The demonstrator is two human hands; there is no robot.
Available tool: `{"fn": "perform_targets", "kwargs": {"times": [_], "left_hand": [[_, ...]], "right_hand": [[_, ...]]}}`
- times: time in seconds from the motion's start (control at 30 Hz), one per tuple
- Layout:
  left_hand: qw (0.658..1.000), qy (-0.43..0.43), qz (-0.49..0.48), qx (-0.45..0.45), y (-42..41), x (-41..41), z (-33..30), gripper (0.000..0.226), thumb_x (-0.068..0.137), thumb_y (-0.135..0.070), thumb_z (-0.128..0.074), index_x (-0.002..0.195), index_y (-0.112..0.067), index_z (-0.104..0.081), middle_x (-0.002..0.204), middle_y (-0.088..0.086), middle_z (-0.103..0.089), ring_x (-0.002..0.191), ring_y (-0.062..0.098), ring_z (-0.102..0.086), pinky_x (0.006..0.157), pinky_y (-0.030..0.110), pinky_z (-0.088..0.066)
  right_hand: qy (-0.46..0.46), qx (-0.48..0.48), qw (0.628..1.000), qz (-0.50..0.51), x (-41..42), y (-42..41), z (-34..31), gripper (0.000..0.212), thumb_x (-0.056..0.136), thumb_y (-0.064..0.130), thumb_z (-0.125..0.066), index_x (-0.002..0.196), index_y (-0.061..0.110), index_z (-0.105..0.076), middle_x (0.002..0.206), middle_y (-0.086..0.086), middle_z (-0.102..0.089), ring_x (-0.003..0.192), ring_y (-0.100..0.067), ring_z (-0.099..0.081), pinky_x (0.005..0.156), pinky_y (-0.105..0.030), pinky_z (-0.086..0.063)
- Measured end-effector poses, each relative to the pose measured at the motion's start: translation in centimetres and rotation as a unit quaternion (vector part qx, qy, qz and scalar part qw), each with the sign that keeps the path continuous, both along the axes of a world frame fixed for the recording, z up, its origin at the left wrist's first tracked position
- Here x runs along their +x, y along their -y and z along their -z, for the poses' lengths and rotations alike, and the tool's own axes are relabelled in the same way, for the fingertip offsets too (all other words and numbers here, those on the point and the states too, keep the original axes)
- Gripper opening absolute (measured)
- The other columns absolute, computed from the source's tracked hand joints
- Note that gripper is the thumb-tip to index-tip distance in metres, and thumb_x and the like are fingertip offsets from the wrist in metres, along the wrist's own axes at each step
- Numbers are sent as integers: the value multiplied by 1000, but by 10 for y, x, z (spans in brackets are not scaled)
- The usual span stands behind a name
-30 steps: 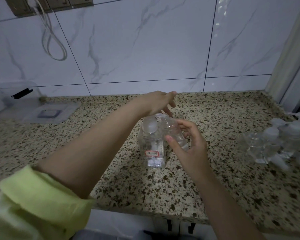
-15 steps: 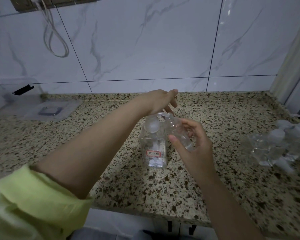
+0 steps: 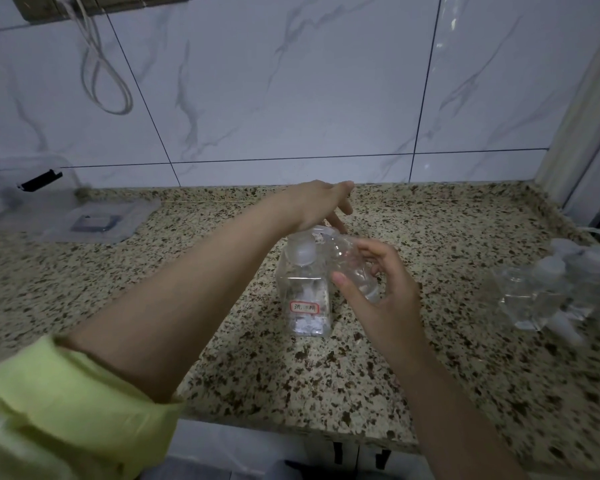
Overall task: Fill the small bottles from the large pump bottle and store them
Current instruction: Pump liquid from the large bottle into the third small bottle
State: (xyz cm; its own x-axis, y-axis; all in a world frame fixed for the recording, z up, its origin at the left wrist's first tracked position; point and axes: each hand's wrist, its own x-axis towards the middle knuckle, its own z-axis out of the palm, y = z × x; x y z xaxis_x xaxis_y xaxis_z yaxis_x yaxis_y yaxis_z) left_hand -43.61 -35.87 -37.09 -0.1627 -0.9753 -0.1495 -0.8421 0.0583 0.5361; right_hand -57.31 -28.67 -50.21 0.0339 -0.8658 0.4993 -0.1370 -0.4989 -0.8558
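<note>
Clear plastic small bottle (image 3: 355, 268), pinched tilted in my right hand (image 3: 388, 299) beside the square clear pump bottle (image 3: 307, 299), may miss the spout as my open left hand (image 3: 321, 202) presses above.

left hand (image 3: 317, 206) rests on the large pump bottle (image 3: 305, 296)'s pump head; right hand (image 3: 381, 296) holds a small clear bottle (image 3: 352, 265), tilted, at the spout, above the speckled table (image 3: 395, 375).

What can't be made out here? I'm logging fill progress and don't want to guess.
- Head view: pump head of the large pump bottle is hidden under the left hand.
- Fill level in the small bottle is unreadable: clear plastic, partly covered by the right hand.
- Red-framed label is too small to read.
- Cluster of small bottles is blurred and cut off by the right edge.
</note>
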Motion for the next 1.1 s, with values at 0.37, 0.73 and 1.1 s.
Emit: {"fn": "perform_targets", "kwargs": {"times": [0.37, 0.73, 1.1], "left_hand": [[1000, -19, 2, -18, -1, -1, 0, 60, 106, -53, -18, 124, -20, -65, 106, -2, -75, 101, 17, -68, 98, 37, -41], [1000, 20, 14, -13, 0, -2, 0, 63, 106, -53, -15, 126, -19, -64, 110, -1, -74, 106, 17, -64, 100, 36, -37], [1000, 7, -12, -17, 2, 0, 4, 63, 105, -53, -16, 122, -20, -67, 107, -2, -75, 104, 17, -64, 98, 37, -39]], "right_hand": [[7, 0, 1000, -4, 0, 0, 0, 45, 83, 29, -79, 117, 47, -56, 118, 26, -64, 109, -3, -62, 93, -44, -56], [8, 0, 1000, -7, -1, 2, 3, 45, 84, 26, -80, 118, 46, -57, 118, 24, -64, 109, -4, -62, 92, -39, -56], [12, -11, 1000, -13, 0, 4, 3, 46, 83, 24, -80, 117, 44, -57, 116, 30, -64, 107, -3, -62, 89, -33, -53]]}}
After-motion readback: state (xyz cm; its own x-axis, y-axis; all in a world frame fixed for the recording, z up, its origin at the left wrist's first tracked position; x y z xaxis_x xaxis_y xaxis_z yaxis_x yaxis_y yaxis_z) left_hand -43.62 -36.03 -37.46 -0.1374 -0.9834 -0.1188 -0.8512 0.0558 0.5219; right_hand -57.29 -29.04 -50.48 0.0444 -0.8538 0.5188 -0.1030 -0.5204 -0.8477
